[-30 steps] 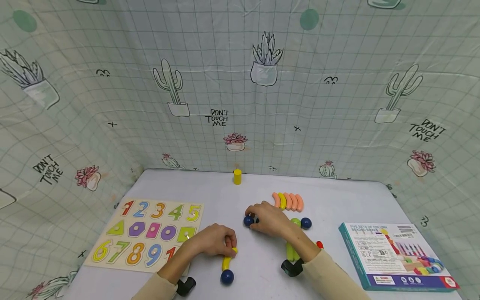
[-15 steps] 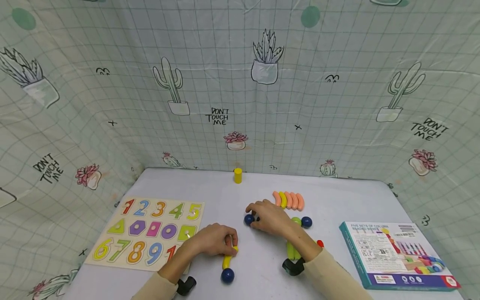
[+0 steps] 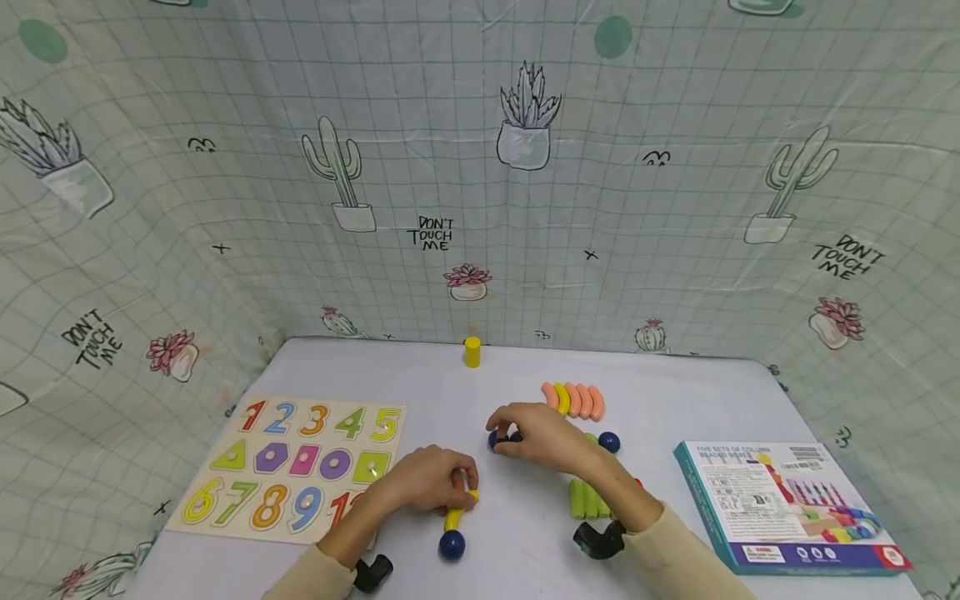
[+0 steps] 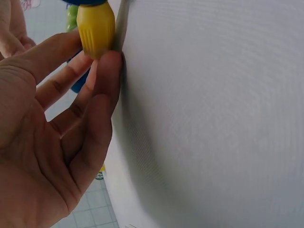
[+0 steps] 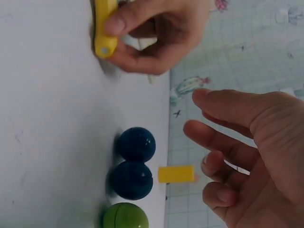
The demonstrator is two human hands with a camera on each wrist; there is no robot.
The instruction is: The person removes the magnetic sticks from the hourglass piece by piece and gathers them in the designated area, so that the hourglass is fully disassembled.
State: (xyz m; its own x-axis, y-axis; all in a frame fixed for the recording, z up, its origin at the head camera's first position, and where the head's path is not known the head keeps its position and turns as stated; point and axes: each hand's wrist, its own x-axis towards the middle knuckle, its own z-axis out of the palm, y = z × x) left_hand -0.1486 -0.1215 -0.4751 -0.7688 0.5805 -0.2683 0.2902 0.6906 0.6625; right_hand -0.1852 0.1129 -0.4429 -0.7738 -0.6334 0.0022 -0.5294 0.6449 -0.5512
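Note:
My left hand [image 3: 432, 479] pinches a curved yellow piece [image 5: 104, 28] between thumb and fingers, low over the white table. At the piece's near end is a dark blue ball [image 3: 452, 545]; its other end shows a small metallic dot in the right wrist view. My right hand [image 3: 546, 437] is beside two more dark blue balls [image 5: 136, 144] that sit side by side. Its fingers are loosely bent and hold nothing in the right wrist view. A green ball [image 5: 126, 217] lies close to that pair.
Behind the right hand lie several curved pink pieces [image 3: 585, 402] and a yellow one. Green sticks [image 3: 588, 500] and a blue ball [image 3: 609, 442] lie near the right forearm. A number puzzle board [image 3: 283, 467] is left, a toy box [image 3: 787, 500] right, a yellow cylinder [image 3: 472, 352] at the back.
My right hand has risen slightly and shifted right, its fingers parting from the blue balls. The right forearm now covers more of the red piece. My left hand keeps its pinch nearly in place.

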